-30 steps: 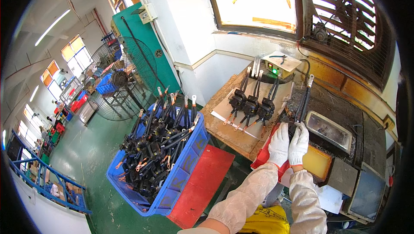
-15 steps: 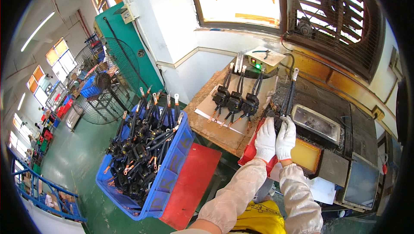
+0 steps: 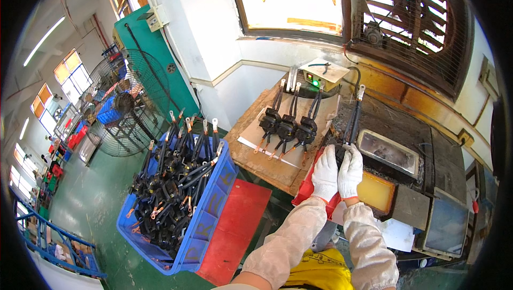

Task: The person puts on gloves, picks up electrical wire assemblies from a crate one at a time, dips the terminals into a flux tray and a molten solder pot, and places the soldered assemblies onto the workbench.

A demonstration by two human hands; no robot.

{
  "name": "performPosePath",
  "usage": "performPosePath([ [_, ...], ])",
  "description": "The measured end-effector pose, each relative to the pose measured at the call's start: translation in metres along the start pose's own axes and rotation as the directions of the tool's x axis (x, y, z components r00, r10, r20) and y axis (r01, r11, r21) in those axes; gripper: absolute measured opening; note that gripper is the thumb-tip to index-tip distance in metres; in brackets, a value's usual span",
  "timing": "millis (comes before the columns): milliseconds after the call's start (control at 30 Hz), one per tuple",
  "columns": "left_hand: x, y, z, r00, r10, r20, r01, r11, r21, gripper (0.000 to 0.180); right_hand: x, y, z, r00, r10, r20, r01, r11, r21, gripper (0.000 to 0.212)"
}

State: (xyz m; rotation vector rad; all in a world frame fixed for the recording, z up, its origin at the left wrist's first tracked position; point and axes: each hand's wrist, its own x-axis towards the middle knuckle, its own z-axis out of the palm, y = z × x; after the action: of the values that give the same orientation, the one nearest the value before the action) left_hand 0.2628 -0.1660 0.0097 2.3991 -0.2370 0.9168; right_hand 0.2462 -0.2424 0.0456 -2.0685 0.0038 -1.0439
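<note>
Both gloved hands, left hand [image 3: 325, 172] and right hand [image 3: 350, 171], side by side, fingers curled.

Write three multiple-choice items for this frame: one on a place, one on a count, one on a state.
1. Where does the blue plastic crate heaped with black cable assemblies stand?
A. On the wooden bench
B. On the floor, left of the bench
C. On the window sill

2. How many black cable assemblies lie in a row on the pale board on the worn wooden bench?
A. One
B. Three
C. Six

3. What are the white-gloved left hand and right hand doing?
A. Resting flat on the floor
B. Hanging free of everything
C. Together gripping a black cable piece at the dark machine

Answers: 1 B, the crate sits low beside a red mat. 2 B, three black bodies lie side by side. 3 C, both gloves close round the cable's lower end.
</note>
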Motion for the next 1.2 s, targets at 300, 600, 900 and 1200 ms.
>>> performPosePath([
  [300, 0.058, 0.0, -0.071, 0.751, 0.113, 0.651, 0.023, 0.98, -0.197, 0.084, 0.006, 0.012, -0.006, 0.994, 0.066, 0.082, -0.072, 0.995, 0.068, 0.024],
  [600, 0.082, 0.019, -0.076, 0.696, -0.029, 0.718, -0.016, 0.998, 0.057, 0.077, -0.016, -0.003, -0.016, 0.97, 0.21, -0.121, -0.195, 0.972, 0.129, 0.039],
  [900, 0.092, 0.01, -0.071, 0.649, -0.078, 0.757, 0.206, 0.976, -0.077, 0.072, -0.041, -0.026, -0.023, 0.709, 0.702, 0.067, -0.678, 0.653, 0.338, 0.036],
  [1200, 0.085, -0.03, -0.063, 0.722, -0.106, 0.684, 0.448, 0.825, -0.345, 0.073, -0.066, -0.023, -0.003, 0.883, 0.45, 0.13, -0.465, 0.878, 0.118, 0.029],
])
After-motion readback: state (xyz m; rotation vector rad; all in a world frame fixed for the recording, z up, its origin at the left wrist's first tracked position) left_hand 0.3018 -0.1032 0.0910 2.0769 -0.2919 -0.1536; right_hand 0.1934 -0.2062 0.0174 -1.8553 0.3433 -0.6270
